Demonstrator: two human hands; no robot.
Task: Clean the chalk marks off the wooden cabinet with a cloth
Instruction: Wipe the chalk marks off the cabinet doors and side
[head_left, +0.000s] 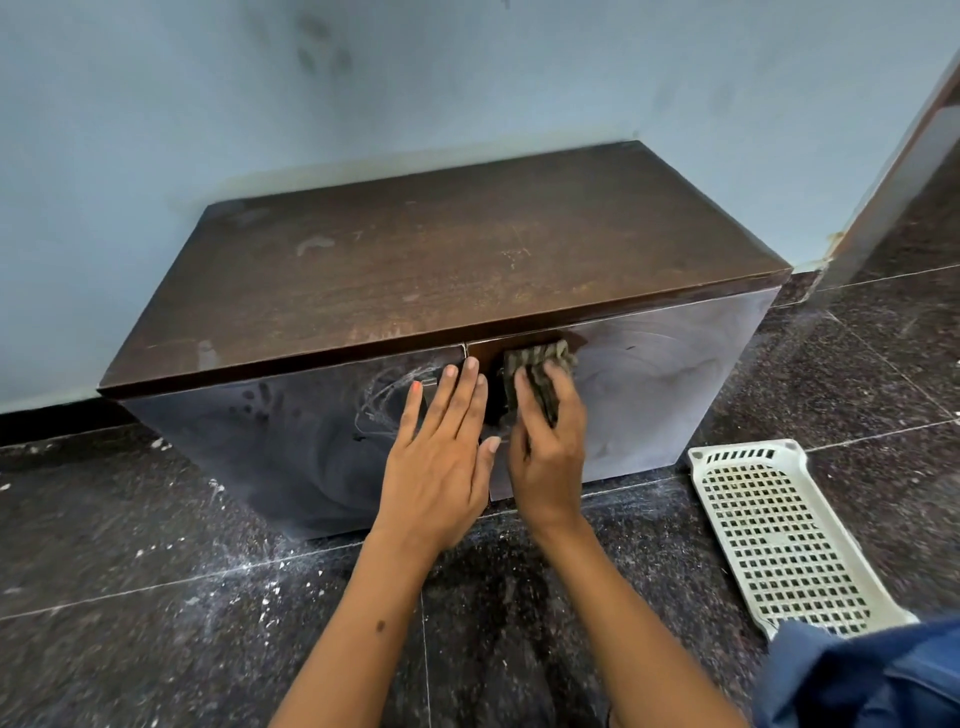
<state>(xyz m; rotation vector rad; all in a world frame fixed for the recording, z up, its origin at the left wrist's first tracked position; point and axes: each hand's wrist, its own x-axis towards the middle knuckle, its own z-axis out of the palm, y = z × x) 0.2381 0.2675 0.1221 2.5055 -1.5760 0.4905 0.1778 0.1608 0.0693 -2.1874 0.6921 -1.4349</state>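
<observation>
The cabinet (441, 260) looks like dark brown wood. Its top is matt, worn and scuffed, with pale smears near the left edge and faint scratches towards the right. Its front doors are glossier and darker, with a hazy sheen; white chalk marks (387, 397) scrawl across the left door by the middle seam. The cloth (540, 371) is a coarse, ribbed weave in dull grey-brown, possibly towelling, though it is blurred. The floor (156, 597) is polished dark speckled stone, dusted with white flecks. The tray (779, 540) on it by the cabinet's right corner is off-white perforated plastic. The wall (156, 104) is matt pale blue paint, smudged.
</observation>
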